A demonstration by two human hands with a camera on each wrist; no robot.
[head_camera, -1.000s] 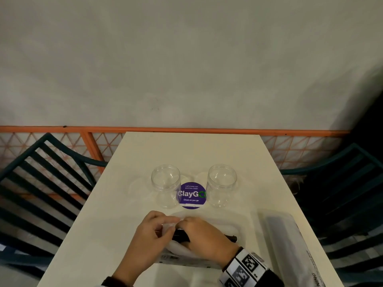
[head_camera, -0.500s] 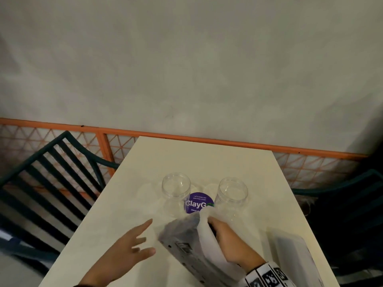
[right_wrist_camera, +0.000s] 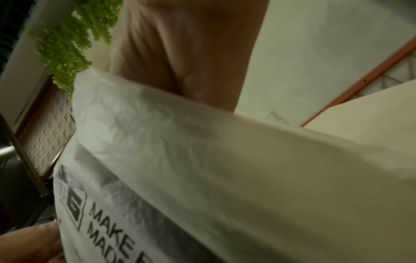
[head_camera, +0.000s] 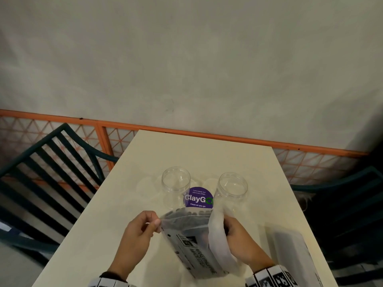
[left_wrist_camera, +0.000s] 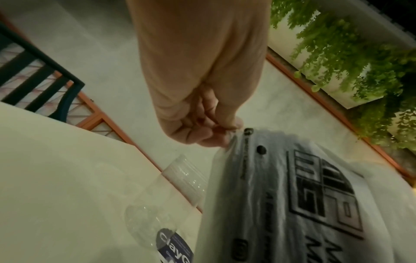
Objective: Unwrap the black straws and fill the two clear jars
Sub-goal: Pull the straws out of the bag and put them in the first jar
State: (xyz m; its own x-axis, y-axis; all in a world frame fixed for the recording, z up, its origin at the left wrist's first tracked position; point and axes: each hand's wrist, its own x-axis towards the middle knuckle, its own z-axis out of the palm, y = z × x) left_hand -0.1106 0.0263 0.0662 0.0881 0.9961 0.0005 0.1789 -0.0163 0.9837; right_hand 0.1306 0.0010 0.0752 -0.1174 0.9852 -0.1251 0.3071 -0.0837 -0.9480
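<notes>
A translucent straw bag (head_camera: 190, 243) with black print stands tilted above the table's near edge. The black straws (head_camera: 186, 216) show at its open top. My left hand (head_camera: 157, 223) pinches the bag's top left corner, which is also plain in the left wrist view (left_wrist_camera: 225, 135). My right hand (head_camera: 238, 239) grips the bag's right side, and a loose white flap (head_camera: 217, 235) drapes over its fingers. In the right wrist view the bag (right_wrist_camera: 202, 160) hides the fingers. Two clear jars, left (head_camera: 175, 183) and right (head_camera: 232, 188), stand open and hold nothing just beyond the bag.
A second sealed straw packet (head_camera: 294, 257) lies at the table's right front. A purple round sticker (head_camera: 198, 200) sits between the jars. Dark slatted chairs stand to the left (head_camera: 47, 175) and right (head_camera: 342, 195). An orange rail (head_camera: 207, 135) and a wall lie behind the table (head_camera: 196, 154).
The bag lay flat under both hands, then my right hand lifted it upright while the left hand let go. Now my left hand has returned and pinches the bag's top corner.
</notes>
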